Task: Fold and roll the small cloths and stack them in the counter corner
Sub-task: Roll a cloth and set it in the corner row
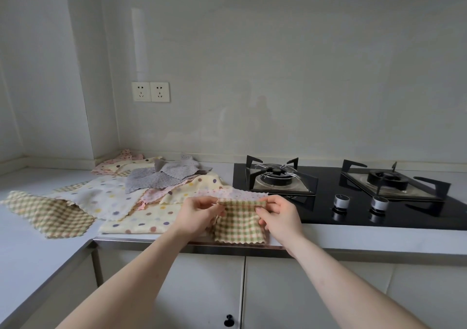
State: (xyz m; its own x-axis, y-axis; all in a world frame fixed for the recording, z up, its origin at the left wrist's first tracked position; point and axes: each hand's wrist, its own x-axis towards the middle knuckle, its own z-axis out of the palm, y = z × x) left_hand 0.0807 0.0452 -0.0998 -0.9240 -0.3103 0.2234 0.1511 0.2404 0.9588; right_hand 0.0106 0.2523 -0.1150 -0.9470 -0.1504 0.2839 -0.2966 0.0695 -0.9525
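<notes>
Currently: checked cloth (238,223), green, pink and cream gingham with scalloped edges, held folded at the counter's (353,235) front edge, just left of the hob (328,202).

Left hand (199,208) and right hand (279,211) each pinch a top corner of its folded edge. Left of the hob: one more gingham cloth (48,212), loose spotted cloths (141,202) overlapping, exact count unclear. Hob: two burners, two knobs. Wall: two sockets (150,91). No legible writing.

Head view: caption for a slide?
Both hands pinch a folded checked cloth at the counter edge beside the stove.
</notes>
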